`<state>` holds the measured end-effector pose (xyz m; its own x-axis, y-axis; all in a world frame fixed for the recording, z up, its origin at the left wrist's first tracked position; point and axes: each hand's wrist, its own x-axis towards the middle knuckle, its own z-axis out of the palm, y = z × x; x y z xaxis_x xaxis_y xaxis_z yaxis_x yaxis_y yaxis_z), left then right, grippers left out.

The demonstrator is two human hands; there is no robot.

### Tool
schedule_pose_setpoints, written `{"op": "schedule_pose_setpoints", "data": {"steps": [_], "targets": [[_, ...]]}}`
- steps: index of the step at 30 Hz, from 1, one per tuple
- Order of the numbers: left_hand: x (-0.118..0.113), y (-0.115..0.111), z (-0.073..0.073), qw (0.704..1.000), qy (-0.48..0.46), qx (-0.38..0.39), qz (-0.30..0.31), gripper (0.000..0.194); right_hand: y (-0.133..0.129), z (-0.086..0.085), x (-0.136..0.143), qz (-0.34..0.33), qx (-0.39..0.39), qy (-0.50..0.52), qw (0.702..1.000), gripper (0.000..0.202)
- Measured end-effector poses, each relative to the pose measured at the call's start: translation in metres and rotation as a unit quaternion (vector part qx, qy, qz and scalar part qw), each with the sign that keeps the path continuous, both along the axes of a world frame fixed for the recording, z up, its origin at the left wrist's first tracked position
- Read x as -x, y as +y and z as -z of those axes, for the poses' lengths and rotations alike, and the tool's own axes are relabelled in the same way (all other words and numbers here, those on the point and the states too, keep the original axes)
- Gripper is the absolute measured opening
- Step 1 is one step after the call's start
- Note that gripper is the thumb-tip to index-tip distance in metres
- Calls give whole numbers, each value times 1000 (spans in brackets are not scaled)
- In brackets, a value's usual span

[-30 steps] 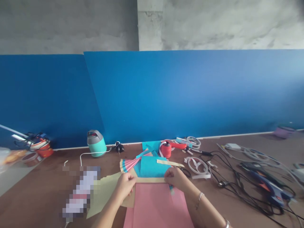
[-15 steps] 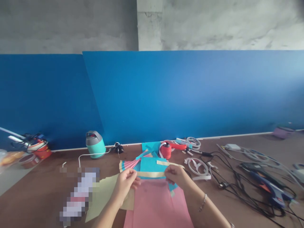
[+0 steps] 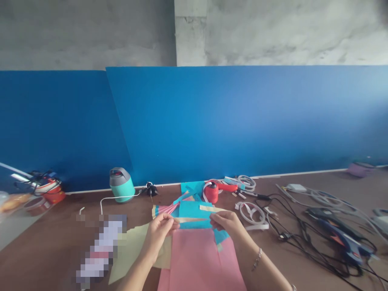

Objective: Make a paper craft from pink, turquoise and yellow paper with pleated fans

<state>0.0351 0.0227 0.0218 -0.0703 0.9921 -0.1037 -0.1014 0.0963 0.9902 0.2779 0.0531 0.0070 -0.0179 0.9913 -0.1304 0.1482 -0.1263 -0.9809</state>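
Cream strip [image 3: 185, 220] between left hand [image 3: 158, 232] and right hand [image 3: 228, 223], ends pinched in both.

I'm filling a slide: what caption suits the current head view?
Left hand and right hand hold a cream strip between them, near blue paper and pink paper.

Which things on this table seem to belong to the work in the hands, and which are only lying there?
Seem to belong:
cream paper strip, pinched by the left hand and right hand
pink paper
blue paper
pleated paper

Apparently only lying there:
turquoise-and-grey device
purple object
blue tool with orange trigger
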Motion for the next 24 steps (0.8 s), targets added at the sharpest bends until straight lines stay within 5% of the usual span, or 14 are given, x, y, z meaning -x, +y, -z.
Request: {"op": "schedule_pose_setpoints", "data": {"steps": [6,11,24], "targets": [[-1,2,1,1000,21,16,-10,37,3,10,0,25,-32,12,999,26],[1,4,8,998,48,10,-24,30,5,17,1,13,-26,36,999,45],[3,6,14,993,114,32,-12,19,9,23,-6,-23,27,-34,999,10]]}}
